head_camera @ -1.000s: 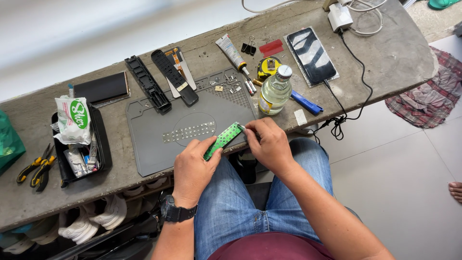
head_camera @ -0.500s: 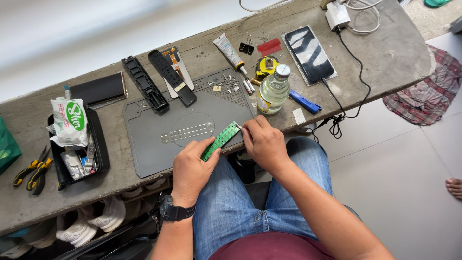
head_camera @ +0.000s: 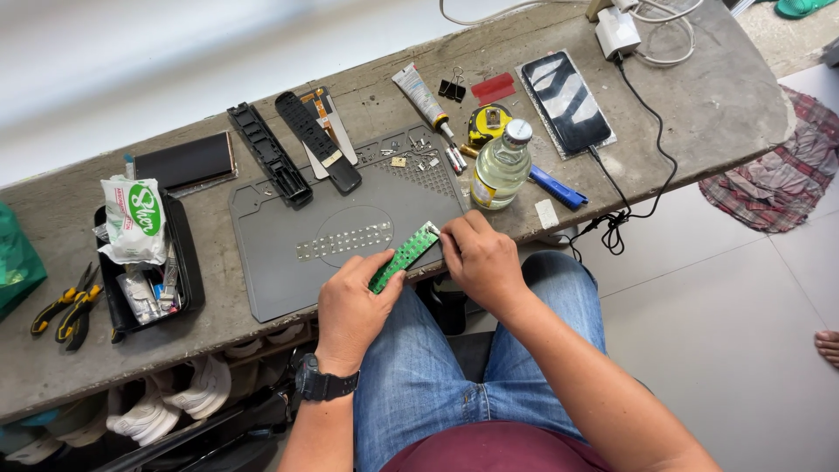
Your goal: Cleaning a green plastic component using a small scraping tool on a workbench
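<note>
Both my hands pinch a narrow green circuit strip (head_camera: 404, 257) at the bench's near edge.
My left hand (head_camera: 351, 306) grips its lower end, my right hand (head_camera: 479, 260) its upper; beneath, a grey rubbery mat (head_camera: 288, 288); beyond, a clear glass bottle (head_camera: 500, 166); a glossy black phone (head_camera: 568, 100).

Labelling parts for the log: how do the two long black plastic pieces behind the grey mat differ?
The left black piece is boxy, square-ended and ribbed; the right black piece is smooth-edged, round-ended, with a dotted face. The left one lies mostly on the bare bench; the right one's near end rests on the grey mat. Both are black, long, flat-lying and roughly parallel.
</note>
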